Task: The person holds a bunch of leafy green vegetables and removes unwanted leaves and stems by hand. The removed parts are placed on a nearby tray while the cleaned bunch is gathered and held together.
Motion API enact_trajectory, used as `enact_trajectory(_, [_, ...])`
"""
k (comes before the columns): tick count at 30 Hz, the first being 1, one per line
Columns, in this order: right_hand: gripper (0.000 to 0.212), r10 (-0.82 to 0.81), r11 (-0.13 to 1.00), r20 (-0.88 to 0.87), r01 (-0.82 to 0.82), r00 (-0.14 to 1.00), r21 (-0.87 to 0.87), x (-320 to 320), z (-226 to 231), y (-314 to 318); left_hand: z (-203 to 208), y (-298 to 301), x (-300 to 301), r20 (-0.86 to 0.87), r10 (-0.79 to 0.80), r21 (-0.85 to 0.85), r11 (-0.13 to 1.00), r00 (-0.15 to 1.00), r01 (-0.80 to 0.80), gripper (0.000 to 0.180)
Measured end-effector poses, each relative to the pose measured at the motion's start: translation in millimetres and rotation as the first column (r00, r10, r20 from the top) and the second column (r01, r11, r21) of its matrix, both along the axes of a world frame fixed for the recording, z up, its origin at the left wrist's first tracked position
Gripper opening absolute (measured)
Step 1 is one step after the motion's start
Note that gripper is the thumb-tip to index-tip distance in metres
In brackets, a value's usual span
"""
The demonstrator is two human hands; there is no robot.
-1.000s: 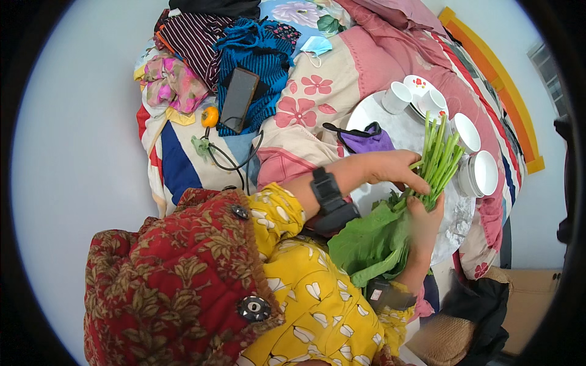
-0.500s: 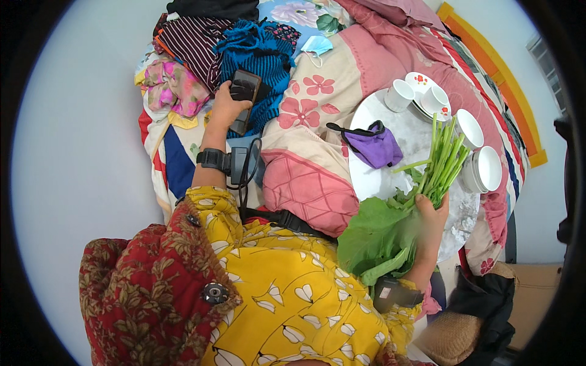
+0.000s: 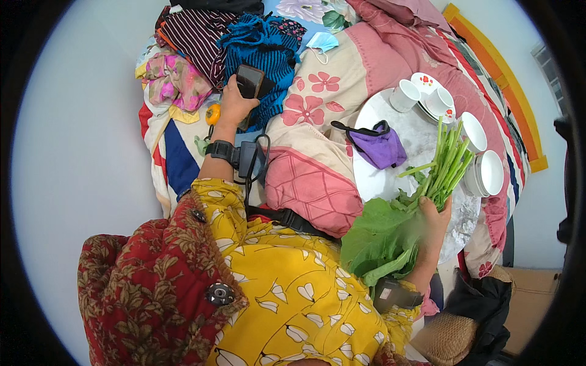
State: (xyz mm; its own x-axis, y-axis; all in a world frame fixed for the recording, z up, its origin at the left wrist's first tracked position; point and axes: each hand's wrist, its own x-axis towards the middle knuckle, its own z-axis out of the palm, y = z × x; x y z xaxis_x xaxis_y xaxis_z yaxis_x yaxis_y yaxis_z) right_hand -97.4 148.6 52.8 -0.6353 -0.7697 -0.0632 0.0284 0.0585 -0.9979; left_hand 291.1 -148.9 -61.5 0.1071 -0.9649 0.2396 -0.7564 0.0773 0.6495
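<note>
On the left, my left hand (image 3: 237, 108) is closed around a dark smartphone (image 3: 250, 80), its fingers along one side and the thumb across the front. The phone lies over a crumpled blue-and-black striped cloth (image 3: 278, 73). Beside my left wrist is a small round orange thing (image 3: 212, 114) with a dark cord. My right hand (image 3: 434, 213) grips a bunch of leafy greens (image 3: 381, 235) where leaves meet stalks. The pale green stalks (image 3: 448, 155) point away from me over a round white marbled tray (image 3: 372, 125); the broad leaves hang towards my body.
On the tray are a purple pouch (image 3: 378, 146) with black trim, white cups (image 3: 405, 96), a flower-patterned plate (image 3: 424, 80) and white bowls (image 3: 490, 172). A pink flowered quilt (image 3: 314, 177) covers the bed. A face mask (image 3: 322, 41) and folded clothes (image 3: 189, 49) lie farther off. A woven basket (image 3: 448, 338) stands lower right.
My left hand has shifted slightly up and right and now covers more of the phone. The orange thing beside the wrist has come into sight. My right hand keeps hold of the greens.
</note>
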Motion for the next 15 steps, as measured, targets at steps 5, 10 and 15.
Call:
enact_trajectory(5, [0.057, 0.017, 1.0, 0.014, -0.017, 1.0, -0.018, 1.6, 2.0, 2.5, 23.3, 7.3, -6.8, -0.007, -0.017, -0.011, 1.0, 1.0, 0.016, 0.106])
enact_trajectory(10, [0.055, 0.005, 0.999, 0.01, -0.005, 1.0, -0.038, 1.1, -0.3, 1.9, 131.5, 31.7, -47.1, -0.465, -0.36, -0.173, 0.933, 0.809, 0.315, 0.071])
enact_trajectory(15, [0.06, -0.032, 0.999, -0.016, 0.031, 0.999, -0.036, -0.8, 2.1, 2.5, 183.7, 89.6, -173.4, -0.76, -0.644, -0.313, 0.244, -0.088, 0.918, 0.023])
